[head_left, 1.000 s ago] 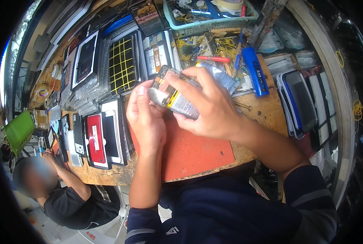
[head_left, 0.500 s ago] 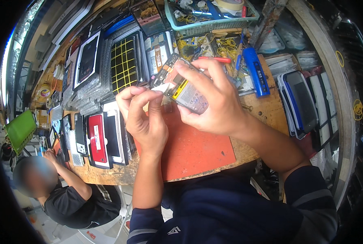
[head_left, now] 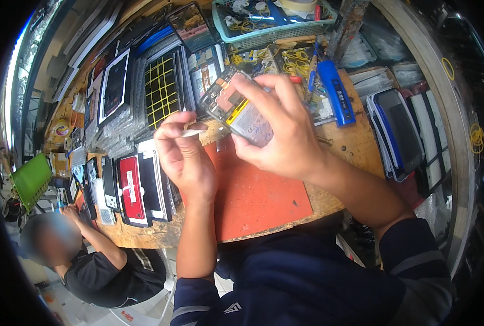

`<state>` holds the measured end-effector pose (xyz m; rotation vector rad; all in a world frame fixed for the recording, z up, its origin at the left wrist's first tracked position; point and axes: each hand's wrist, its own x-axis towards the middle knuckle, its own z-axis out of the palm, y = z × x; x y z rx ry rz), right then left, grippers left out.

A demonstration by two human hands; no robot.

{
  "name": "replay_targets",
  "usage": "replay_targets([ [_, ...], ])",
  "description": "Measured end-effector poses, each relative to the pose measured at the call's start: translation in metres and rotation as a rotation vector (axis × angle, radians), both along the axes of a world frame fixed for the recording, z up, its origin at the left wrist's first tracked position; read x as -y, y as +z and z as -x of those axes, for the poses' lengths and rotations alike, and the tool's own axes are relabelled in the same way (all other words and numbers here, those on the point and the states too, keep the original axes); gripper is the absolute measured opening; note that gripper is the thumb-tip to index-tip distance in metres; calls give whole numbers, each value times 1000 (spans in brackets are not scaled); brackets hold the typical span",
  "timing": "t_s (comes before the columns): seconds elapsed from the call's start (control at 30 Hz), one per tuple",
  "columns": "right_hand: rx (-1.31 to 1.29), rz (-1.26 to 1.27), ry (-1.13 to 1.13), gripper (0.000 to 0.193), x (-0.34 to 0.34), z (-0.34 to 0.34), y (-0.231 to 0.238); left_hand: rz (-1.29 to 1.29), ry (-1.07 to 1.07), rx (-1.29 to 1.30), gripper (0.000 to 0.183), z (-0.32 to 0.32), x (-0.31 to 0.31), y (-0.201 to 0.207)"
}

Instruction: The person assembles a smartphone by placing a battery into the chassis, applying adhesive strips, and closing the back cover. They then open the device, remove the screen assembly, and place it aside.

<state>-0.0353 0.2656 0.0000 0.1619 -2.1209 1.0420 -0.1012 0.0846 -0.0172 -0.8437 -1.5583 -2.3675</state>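
An opened smartphone [head_left: 247,120], tilted above the work mat, shows its inner parts and a pale battery with a yellow strip. My right hand [head_left: 285,133] grips it by the sides, with fingers across its upper part. To its left, my left hand [head_left: 185,155] pinches a small white pointed piece [head_left: 193,132] between thumb and fingers. A gap separates that piece from the phone. Beneath both hands lies an orange-red mat [head_left: 258,198] on the wooden bench.
Stacked phones and screens [head_left: 130,187] line the left side. A blue cylindrical tool [head_left: 336,93] lies at the right, near yellow rubber bands [head_left: 299,61]. Behind stands a teal basket [head_left: 274,32] of tools. Another person [head_left: 109,266] sits at lower left.
My left hand has drawn back leftward from the phone with the white piece, which previously touched or overlapped the phone's edge. The phone remains in my right hand, shifted slightly.
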Motion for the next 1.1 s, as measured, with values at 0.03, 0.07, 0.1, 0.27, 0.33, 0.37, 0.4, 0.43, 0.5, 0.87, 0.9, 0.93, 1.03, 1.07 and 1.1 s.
replay_targets([
  [0.03,-7,-9,-27,82,-2,1,-1,-67,-10,83,11,1,2,1],
  [0.07,-15,-18,-55,81,-3,2,-2,-102,-38,107,11,4,6,4],
  [0.1,-10,-8,-50,80,-5,3,-3,-144,-50,140,11,6,9,5],
  [0.27,54,125,77,75,-3,4,0,-139,185,269,14,21,11,10],
  [0.33,125,202,201,70,1,1,2,-137,290,173,15,29,20,19],
  [0.37,155,127,249,67,2,-2,3,-173,330,152,16,32,28,24],
  [0.4,174,102,291,67,4,-4,3,-162,373,95,22,34,42,33],
  [0.43,192,73,326,66,6,-7,4,-135,492,34,26,30,59,40],
  [0.5,219,-78,350,66,12,-13,3,-85,574,-118,30,4,102,46],
  [0.87,333,-534,546,62,68,-53,5,-68,1256,299,20,-155,407,-74],
  [0.9,302,-582,547,61,75,-52,4,-182,1261,424,20,-160,412,-106],
  [0.93,306,-622,567,63,80,-51,3,-113,1241,527,20,-164,413,-136],
  [1.03,288,-685,563,63,85,-51,2,79,1246,738,23,-144,388,-217],
  [1.07,321,-693,561,63,83,-53,2,174,1237,704,25,-130,379,-236],
  [1.1,354,-694,553,62,80,-57,2,267,1217,661,28,-115,371,-249],
])
